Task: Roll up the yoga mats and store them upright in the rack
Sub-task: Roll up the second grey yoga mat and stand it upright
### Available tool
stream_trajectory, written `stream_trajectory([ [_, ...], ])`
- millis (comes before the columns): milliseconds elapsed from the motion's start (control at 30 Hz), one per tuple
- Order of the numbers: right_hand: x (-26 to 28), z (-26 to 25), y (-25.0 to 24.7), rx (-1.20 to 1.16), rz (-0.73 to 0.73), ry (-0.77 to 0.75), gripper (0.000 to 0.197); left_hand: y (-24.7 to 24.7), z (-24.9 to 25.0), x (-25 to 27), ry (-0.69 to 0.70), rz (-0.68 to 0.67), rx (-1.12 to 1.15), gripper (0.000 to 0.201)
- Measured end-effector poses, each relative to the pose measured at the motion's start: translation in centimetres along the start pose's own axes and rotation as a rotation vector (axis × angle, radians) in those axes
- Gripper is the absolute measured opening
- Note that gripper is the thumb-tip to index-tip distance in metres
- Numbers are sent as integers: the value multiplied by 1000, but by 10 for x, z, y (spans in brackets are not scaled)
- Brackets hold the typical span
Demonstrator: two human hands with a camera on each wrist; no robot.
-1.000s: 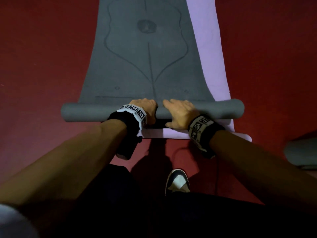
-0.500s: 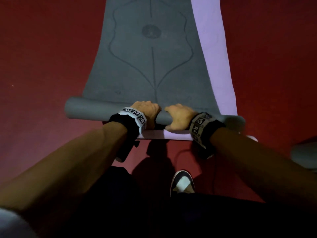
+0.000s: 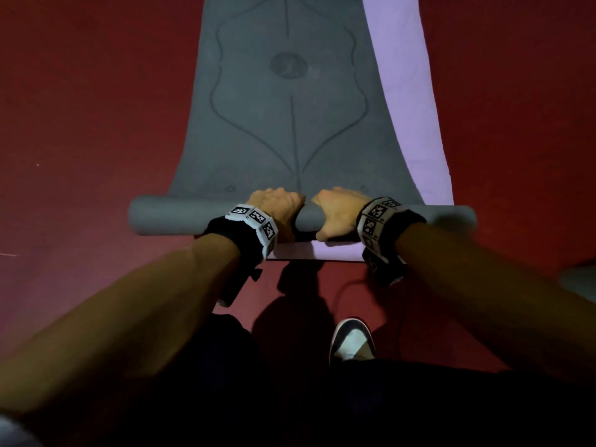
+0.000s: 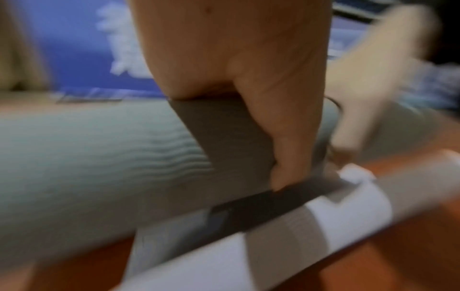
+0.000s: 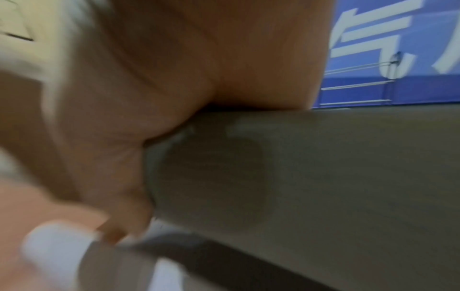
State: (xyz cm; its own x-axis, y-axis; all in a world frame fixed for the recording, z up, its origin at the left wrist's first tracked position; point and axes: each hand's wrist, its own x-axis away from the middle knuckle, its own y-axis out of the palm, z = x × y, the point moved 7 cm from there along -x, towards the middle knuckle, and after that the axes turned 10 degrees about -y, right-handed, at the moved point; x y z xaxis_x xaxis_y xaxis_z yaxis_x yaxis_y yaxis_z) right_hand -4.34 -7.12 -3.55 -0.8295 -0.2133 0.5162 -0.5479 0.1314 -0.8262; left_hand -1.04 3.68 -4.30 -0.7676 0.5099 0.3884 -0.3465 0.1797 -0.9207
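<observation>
A grey yoga mat (image 3: 283, 124) with a dark line pattern lies on the red floor, its near end wound into a roll (image 3: 167, 217) across the head view. It lies on a lilac mat (image 3: 406, 101) that shows along its right side and under the roll. My left hand (image 3: 274, 208) and right hand (image 3: 338, 214) grip the middle of the roll side by side, fingers over the top and thumbs on the near side. The wrist views are blurred; the left thumb (image 4: 286, 137) and the right thumb (image 5: 119, 157) press the grey roll (image 4: 87, 167) (image 5: 323, 177).
Red floor (image 3: 96, 124) surrounds both mats. My shoe (image 3: 351, 340) stands just behind the lilac mat's near edge. A pale grey object (image 3: 580, 282) shows at the right edge. A blue wall banner (image 5: 398, 59) stands beyond the mats.
The roll has moved forward along the grey mat and grown thicker. Both hands have travelled with it, staying on its middle.
</observation>
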Motion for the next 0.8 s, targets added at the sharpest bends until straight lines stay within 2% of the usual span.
stream_trajectory([
  [133, 2, -12, 11, 152, 167, -96, 71, 9, -12, -4, -75, -96, 21, 52],
  [200, 4, -14, 20, 187, 191, -102, 76, 11, -13, -6, -82, -124, 24, 51],
  [267, 2, -10, 23, 161, 163, -80, 68, 14, -11, -6, -70, -122, 0, 54],
  [367, -5, -4, 14, 60, 89, -48, 57, 9, -5, -3, -42, -34, -15, 63],
  [433, -10, -3, 7, -13, 19, -38, 50, 3, -5, 0, -23, 14, -28, 62],
  [500, -14, -6, 5, -42, -36, -58, 45, 2, -9, 0, -43, 6, -18, 56],
  [567, -16, -13, 4, -7, -20, -102, 50, 5, -15, -1, -95, -37, 4, 51],
  [667, -12, -20, 5, 146, 137, -175, 68, 9, -28, -4, -195, -162, 4, 49],
  [733, -8, -23, 14, 220, 199, -185, 70, 15, -33, -4, -179, -253, 41, 53],
  [800, -8, -24, 19, 228, 188, -162, 63, 21, -33, -3, -130, -278, 51, 56],
])
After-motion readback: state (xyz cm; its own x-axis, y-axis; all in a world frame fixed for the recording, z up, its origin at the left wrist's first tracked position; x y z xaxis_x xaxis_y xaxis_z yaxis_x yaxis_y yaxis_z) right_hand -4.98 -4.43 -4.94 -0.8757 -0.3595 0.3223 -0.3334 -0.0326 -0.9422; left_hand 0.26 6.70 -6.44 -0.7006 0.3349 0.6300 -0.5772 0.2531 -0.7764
